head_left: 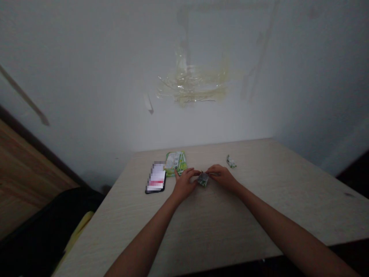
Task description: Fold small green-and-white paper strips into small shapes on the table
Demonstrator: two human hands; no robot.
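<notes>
Between my two hands is a small green and silvery foil wrapper [203, 179], low over the middle of the table. My left hand [185, 184] pinches its left side with the fingers bent around the edge. At its upper right, my right hand [221, 176] grips it between thumb and fingertips. What the wrapper contains, if anything, I cannot make out. Just beyond my left hand lies a flat green and white packet [175, 161] with printing on it. A smartphone [156, 179] with a lit, blurred screen rests to the left, touching or nearly touching the packet.
A crumpled green and white scrap [231, 161] lies beyond my right hand on the pale wooden table [282, 184]. The table's back edge meets a grey wall [115, 77] with old clear tape [193, 86]. Something dark with a yellow part [76, 232] is at the lower left.
</notes>
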